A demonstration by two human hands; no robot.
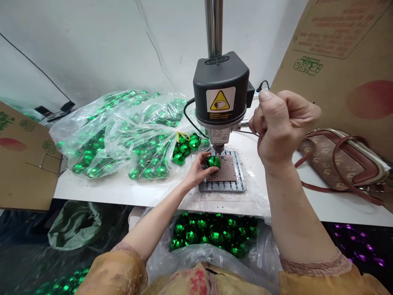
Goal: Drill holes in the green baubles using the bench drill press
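A small bench drill press (221, 95) with a black motor housing stands on the white table (123, 189). My left hand (198, 170) holds a shiny green faceted ball (213, 161) on the drill's slotted base plate (227, 186), right under the chuck. My right hand (282, 123) is raised beside the drill head, fingers wrapped in a fist around the feed lever, whose metal end shows at the housing's right side.
Clear plastic bags of green balls (123, 131) lie on the table at left. Another open bag of green balls (211, 235) sits below the table edge. A brown handbag (337, 159) lies at right. Cardboard sheets (344, 61) lean on both sides.
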